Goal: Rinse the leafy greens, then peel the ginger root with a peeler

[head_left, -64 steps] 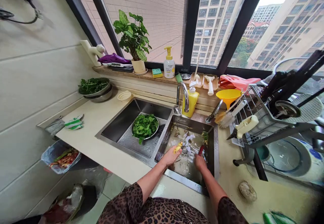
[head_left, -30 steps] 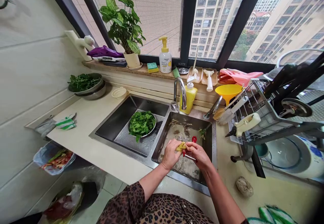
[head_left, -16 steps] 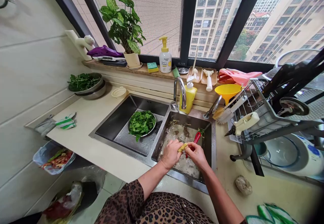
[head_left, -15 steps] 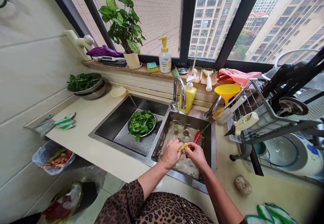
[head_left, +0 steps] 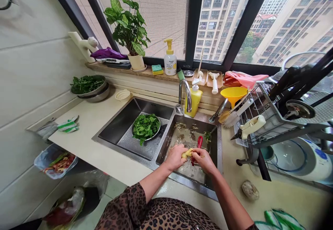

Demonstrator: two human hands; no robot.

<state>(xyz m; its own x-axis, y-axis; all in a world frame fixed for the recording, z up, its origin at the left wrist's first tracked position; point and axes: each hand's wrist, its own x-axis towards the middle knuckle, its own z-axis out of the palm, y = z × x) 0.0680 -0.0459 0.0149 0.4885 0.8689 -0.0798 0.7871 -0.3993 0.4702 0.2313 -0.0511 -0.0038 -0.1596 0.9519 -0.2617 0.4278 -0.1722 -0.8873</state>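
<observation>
A pale yellow piece of peeled ginger [head_left: 187, 153] is between my two hands, above the right sink basin [head_left: 219, 147]. My left hand [head_left: 174, 157] is closed round its left end. The fingers of my right hand [head_left: 204, 159] are pinched together at its right end. A red-handled peeler [head_left: 199, 142] passes behind the right fingers, its handle pointing away from me; it seems held in that hand, with its head partly hidden. Cloudy water with bits of peel lies in the basin below, and some green leaves [head_left: 207, 136] are at its far right corner.
A bowl of leafy greens [head_left: 146, 127] stands in the left basin. The faucet [head_left: 187, 95] rises behind the divider, beside a yellow soap bottle [head_left: 194, 100]. On the right are a dish rack [head_left: 270, 119] and a brownish lump [head_left: 250, 190]. A waste bin [head_left: 44, 157] sits lower left.
The peeler's red handle has swung slightly to the left and stands more upright. The ginger has turned a little between my fingers, and both hands stay in nearly the same place.
</observation>
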